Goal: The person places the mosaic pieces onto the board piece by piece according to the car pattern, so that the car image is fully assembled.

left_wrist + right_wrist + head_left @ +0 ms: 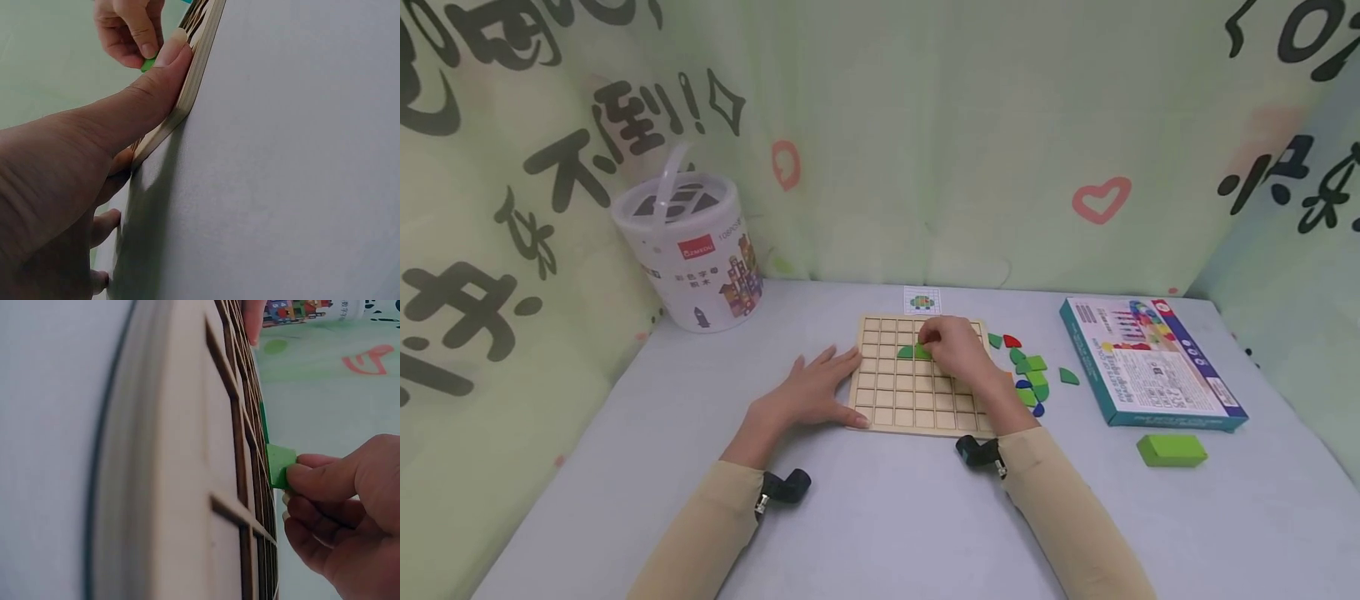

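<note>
Grey table [880, 517], green printed backdrop: I see a wooden grid board [917, 375] being filled.
My right hand [951, 350] pinches a green piece [279, 465] over a cell; beside it, left hand [812, 392] lies flat, thumb bracing the board's edge to steady it.

The backdrop [880, 125] is showing large black Chinese characters; above the bucket [688, 250], "不" and "到!!" are reading clearly, the rest being cut off. The bucket is bearing a red brand label [697, 247] and "10895", both barely legible. Right of the bucket, the box [1150, 360] is carrying print too small to read.
</note>
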